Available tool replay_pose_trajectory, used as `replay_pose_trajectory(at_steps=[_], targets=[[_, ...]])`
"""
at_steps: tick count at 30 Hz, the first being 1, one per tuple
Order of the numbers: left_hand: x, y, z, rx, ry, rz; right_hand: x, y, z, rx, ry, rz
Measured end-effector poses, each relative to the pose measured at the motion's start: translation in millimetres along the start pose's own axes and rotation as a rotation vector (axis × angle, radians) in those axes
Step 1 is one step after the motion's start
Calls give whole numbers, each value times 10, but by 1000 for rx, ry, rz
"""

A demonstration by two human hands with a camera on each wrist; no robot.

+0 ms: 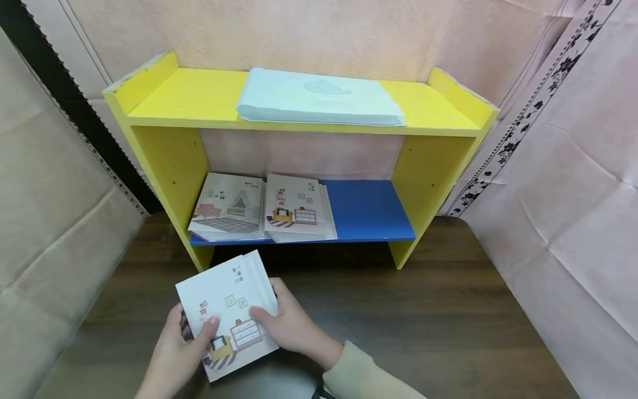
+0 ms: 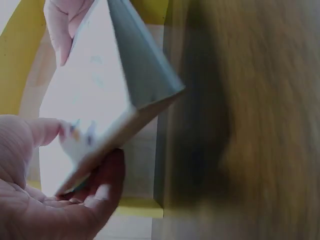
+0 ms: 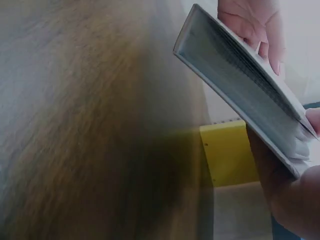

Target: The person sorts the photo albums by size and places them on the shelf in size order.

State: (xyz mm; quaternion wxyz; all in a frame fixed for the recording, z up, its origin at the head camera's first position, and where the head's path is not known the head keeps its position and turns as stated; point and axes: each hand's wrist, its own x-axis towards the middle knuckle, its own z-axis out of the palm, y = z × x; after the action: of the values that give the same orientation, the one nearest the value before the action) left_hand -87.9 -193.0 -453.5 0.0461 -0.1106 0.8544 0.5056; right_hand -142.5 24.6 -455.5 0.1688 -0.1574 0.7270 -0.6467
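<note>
A white notebook [image 1: 226,316] with a cartoon cover of a yellow seat and a small cabinet is held tilted above the table, in front of the shelf. My left hand [image 1: 179,343] grips its lower left side, thumb on the cover and fingers underneath. On the right side, my right hand [image 1: 294,327] pinches it with the thumb on top. Further layers stick out along its right edge; whether these are pages or more notebooks I cannot tell. Its spine-like edge faces the camera in the left wrist view, and page edges [image 3: 240,75] show between the covers in the right wrist view.
A yellow shelf [image 1: 169,166] stands behind the hands. Its blue lower board [image 1: 371,210] bears a left pile of notebooks [image 1: 229,205] and a middle pile [image 1: 296,208]. A pale blue packet with a whale print [image 1: 321,100] lies on top. The table [image 1: 423,321] is dark wood.
</note>
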Motion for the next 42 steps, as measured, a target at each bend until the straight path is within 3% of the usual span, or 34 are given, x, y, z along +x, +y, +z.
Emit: replay_pose_trajectory(at_steps=[4,8,11,15,34,42], targets=[[-21,94,116,-58,54,50,-58,-61,-121,36,27,-12],[-35,170,232,-115,76,93,-91,-109,-226,102,47,-39],[-45,219,315,-159,80,158,-105,-134,-302,139,59,-67],[-38,278,418,-228,57,228,-118,-161,-405,174,71,-97],[56,699,775,-396,0,300,-198,-164,-837,227,153,-82],[122,815,945,-416,-117,354,-260,-134,-1081,262,216,-89]])
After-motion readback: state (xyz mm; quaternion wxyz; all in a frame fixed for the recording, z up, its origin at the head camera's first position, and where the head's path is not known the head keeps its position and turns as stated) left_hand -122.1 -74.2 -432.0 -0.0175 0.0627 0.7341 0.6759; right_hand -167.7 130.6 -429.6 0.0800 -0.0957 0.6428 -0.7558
